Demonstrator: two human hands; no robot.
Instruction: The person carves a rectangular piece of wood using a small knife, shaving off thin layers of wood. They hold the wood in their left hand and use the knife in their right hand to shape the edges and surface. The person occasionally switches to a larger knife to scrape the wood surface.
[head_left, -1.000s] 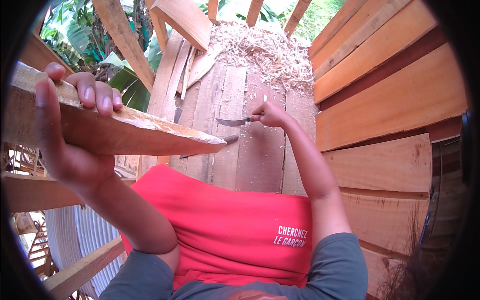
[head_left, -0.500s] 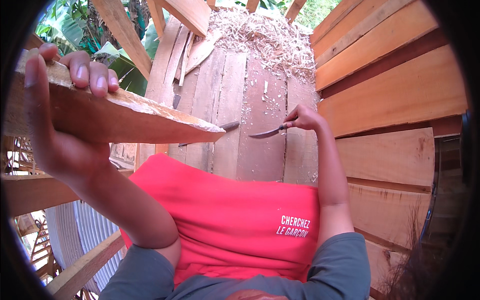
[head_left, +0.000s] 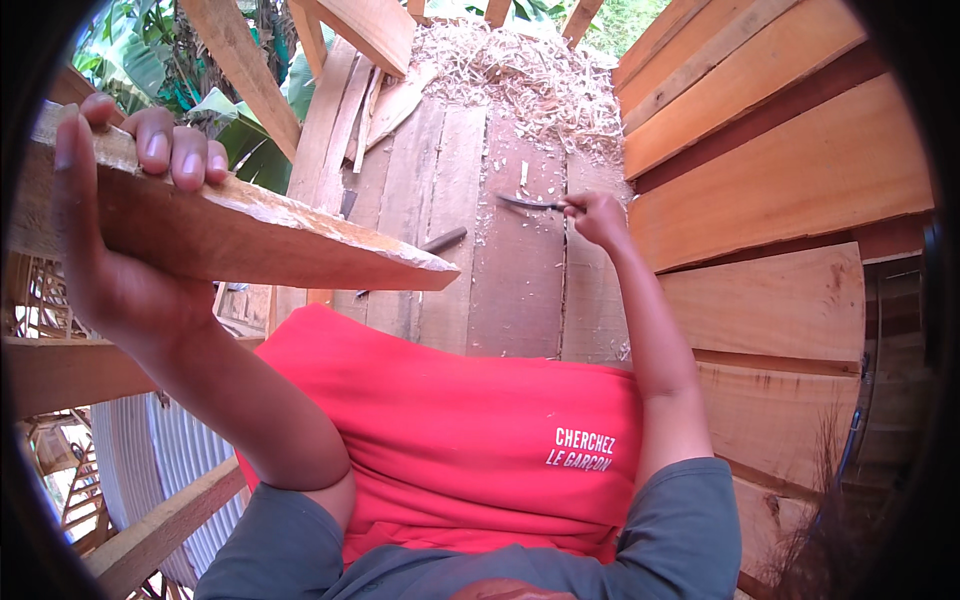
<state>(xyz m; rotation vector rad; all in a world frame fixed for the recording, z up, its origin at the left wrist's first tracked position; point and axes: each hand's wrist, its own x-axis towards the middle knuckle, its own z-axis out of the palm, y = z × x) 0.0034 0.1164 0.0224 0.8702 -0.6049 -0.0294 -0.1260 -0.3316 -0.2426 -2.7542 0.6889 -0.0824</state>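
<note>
Over the last second our right hand (head_left: 597, 215) swings the knife (head_left: 528, 203) away to the right, clear of the wooden slab (head_left: 250, 235), so we judge the cutting paused between strokes. We count one slab, gripped high at our left by our left hand (head_left: 110, 230), one knife clenched in the right, and one dark tool (head_left: 440, 240) lying on the plank floor (head_left: 520, 290).

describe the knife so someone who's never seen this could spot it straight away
Start at the pile of wood shavings at the far end of the plank floor and come toward the person. Just short of it, the right hand is stretched out above the planks, its grip shut on a knife. Its thin dark curved blade points left, unlike the straight dark stick lying flat on the planks nearby.
</note>
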